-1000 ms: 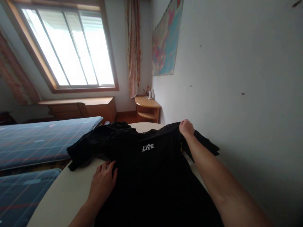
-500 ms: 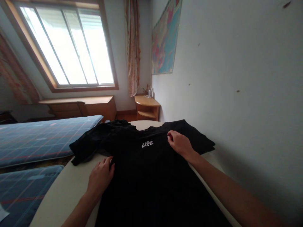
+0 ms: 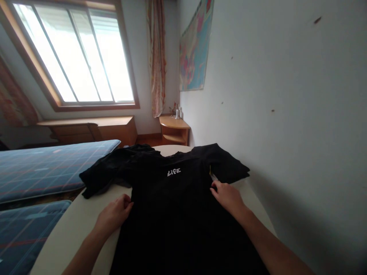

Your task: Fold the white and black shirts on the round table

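The black T-shirt (image 3: 172, 214) is lying spread out; the pale table (image 3: 63, 233) is supporting it from beneath. Your left hand (image 3: 114, 212) is pinching the shirt's left edge. Your right hand (image 3: 228, 195) is pinching its right edge, just below the sleeve (image 3: 225, 164).

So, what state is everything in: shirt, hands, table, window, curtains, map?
Black shirt: spread out, white print facing up
Left hand: fingers curled at the shirt's left edge, grip unclear
Right hand: fingers bent at its right edge, grip unclear
Table: partly covered by the shirt
Window: bright, open or shut unclear
Curtains: drawn aside
Map: hung on the wall
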`<state>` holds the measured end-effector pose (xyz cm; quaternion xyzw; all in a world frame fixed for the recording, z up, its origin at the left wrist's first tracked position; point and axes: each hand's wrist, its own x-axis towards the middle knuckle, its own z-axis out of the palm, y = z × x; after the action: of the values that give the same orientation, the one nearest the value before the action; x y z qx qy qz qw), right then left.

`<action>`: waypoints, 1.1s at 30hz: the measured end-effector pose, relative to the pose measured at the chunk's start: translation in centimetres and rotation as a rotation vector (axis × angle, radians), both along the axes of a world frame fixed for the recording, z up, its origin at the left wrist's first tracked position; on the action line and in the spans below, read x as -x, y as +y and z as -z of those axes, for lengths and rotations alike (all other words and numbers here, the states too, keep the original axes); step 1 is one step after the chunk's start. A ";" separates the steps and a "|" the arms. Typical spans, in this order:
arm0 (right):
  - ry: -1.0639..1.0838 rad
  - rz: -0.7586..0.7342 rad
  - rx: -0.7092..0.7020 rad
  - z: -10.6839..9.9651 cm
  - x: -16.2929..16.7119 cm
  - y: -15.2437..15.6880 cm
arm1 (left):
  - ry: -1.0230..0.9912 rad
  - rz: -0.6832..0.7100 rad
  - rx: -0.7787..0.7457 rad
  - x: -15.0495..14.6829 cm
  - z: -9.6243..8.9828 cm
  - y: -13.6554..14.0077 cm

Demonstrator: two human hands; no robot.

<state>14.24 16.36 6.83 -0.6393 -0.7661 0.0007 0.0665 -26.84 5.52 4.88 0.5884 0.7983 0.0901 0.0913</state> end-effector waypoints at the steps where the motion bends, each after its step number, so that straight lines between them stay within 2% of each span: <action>1: 0.025 -0.020 -0.005 0.0 -0.1 0.0 | 0.004 0.015 0.000 0.0 0.1 0.0; 3: 0.079 -0.070 -0.003 -0.1 -0.4 -0.2 | 0.027 0.013 0.006 0.0 0.2 0.0; 7: 0.216 -0.226 -0.030 -0.3 -0.7 -0.4 | 0.086 -0.078 -0.031 0.5 0.5 0.0; 12: 0.381 -0.382 -0.021 0.1 -0.6 -0.3 | 0.012 -0.081 -0.141 0.9 0.4 0.0; 16: 0.390 -0.460 -0.014 0.5 -0.6 -0.1 | 0.024 -0.087 -0.129 0.4 -0.2 -0.1; 20: 0.329 -0.458 -0.004 0.5 -0.6 -0.2 | 0.094 -0.095 -0.125 -0.2 -0.5 -0.2; 23: 0.295 -0.476 -0.009 0.3 -0.6 -0.4 | 0.111 -0.045 -0.184 -0.2 -0.1 -0.1; 26: 0.306 -0.536 0.027 -0.1 -0.7 -0.7 | 0.034 0.087 -0.213 0.1 0.3 0.1; 29: 0.322 -0.585 0.080 -0.5 -0.7 -1.0 | -0.092 0.232 -0.190 0.6 0.3 0.3; 33: 0.311 -0.608 0.110 -0.7 -0.5 -1.2 | -0.158 0.313 -0.146 1.2 0.0 0.3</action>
<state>14.77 15.21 7.54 -0.3769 -0.9009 0.1594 0.1445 -28.07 5.78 4.91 0.7016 0.6787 0.1785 0.1238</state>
